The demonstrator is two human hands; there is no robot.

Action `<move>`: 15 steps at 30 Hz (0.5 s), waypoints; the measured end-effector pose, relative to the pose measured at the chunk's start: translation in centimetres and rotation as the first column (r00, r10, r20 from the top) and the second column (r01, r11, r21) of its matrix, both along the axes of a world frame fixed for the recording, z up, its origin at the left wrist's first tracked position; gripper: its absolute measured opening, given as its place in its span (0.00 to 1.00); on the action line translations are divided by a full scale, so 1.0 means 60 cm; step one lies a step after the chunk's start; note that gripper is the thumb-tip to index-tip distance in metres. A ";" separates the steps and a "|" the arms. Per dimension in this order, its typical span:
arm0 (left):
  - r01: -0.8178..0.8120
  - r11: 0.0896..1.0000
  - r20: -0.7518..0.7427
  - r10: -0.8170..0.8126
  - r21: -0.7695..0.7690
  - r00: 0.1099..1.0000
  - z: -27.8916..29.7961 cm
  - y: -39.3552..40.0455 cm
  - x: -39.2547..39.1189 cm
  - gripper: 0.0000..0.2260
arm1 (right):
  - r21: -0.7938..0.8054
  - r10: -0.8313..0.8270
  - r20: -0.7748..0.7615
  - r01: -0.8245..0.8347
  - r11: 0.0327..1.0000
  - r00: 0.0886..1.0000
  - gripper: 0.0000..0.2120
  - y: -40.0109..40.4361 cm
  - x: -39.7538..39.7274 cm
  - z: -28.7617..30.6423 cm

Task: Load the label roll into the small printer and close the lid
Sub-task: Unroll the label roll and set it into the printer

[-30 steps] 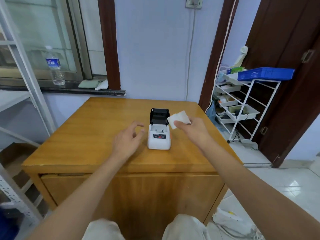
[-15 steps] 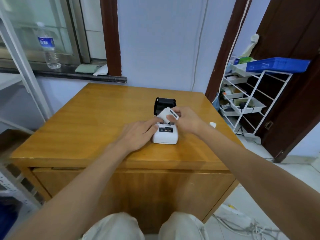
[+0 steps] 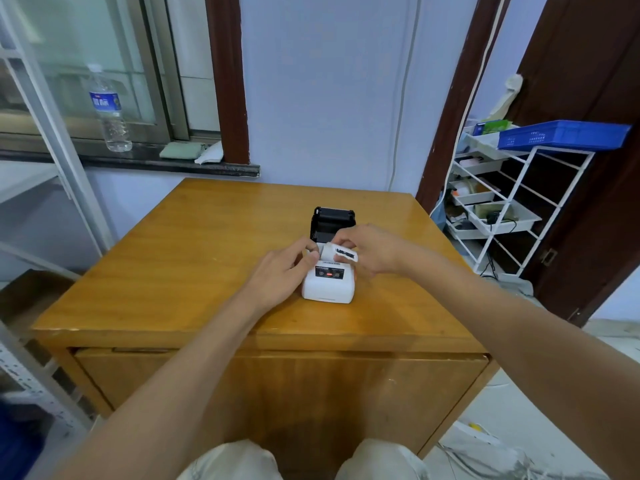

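A small white printer (image 3: 329,285) stands near the middle of the wooden table (image 3: 194,258), its black lid (image 3: 333,223) tilted up and open at the back. The white label roll (image 3: 337,254), with a black printed strip on it, sits at the printer's open compartment. My right hand (image 3: 372,249) grips the roll from the right and above. My left hand (image 3: 282,271) rests against the printer's left side, fingertips touching the roll's left end. How deep the roll sits in the compartment is hidden by my fingers.
A water bottle (image 3: 110,109) and a folded cloth (image 3: 180,150) sit on the window sill behind the table. A white wire rack (image 3: 502,209) with a blue tray (image 3: 561,133) stands to the right. A metal shelf frame (image 3: 45,119) stands at the left.
My right hand brought the roll from the air beside the printer down to its open compartment. My left hand moved in against the printer's left side.
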State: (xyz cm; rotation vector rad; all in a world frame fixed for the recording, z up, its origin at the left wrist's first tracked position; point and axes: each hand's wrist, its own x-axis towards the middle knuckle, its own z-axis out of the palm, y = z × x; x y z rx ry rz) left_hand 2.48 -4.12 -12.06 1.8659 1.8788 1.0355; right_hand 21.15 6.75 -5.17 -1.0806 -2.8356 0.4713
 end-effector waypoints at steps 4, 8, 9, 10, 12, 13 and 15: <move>-0.001 1.000 0.063 0.001 -0.008 0.998 0.001 0.000 -0.002 0.10 | 0.066 0.070 0.193 -0.085 0.994 0.979 0.16 0.002 -0.022 0.024; 0.012 1.000 0.081 -0.011 -0.010 0.997 0.000 0.000 -0.004 0.07 | 0.286 0.028 0.194 -0.084 0.954 0.981 0.09 -0.008 -0.037 0.026; 0.013 1.000 0.086 -0.012 -0.008 0.996 0.000 0.001 -0.005 0.08 | 0.341 0.011 0.180 -0.073 0.937 0.984 0.09 -0.011 -0.040 0.023; 0.015 1.000 0.086 -0.014 -0.006 0.996 -0.001 0.002 -0.005 0.08 | 0.388 -0.007 0.169 -0.060 0.920 0.986 0.10 -0.014 -0.042 0.019; 0.020 1.000 0.083 -0.020 -0.003 0.996 -0.003 0.003 -0.005 0.08 | 0.433 -0.017 0.151 -0.050 0.900 0.988 0.13 -0.018 -0.045 0.009; 0.022 1.000 0.081 -0.022 -0.002 0.997 -0.003 0.004 -0.005 0.08 | 0.433 -0.015 0.141 -0.048 0.900 0.990 0.13 -0.018 -0.045 0.006; 0.025 1.000 0.070 -0.025 0.003 0.997 -0.004 0.003 -0.004 0.08 | 0.438 -0.016 0.122 -0.039 0.898 0.992 0.14 -0.014 -0.044 0.001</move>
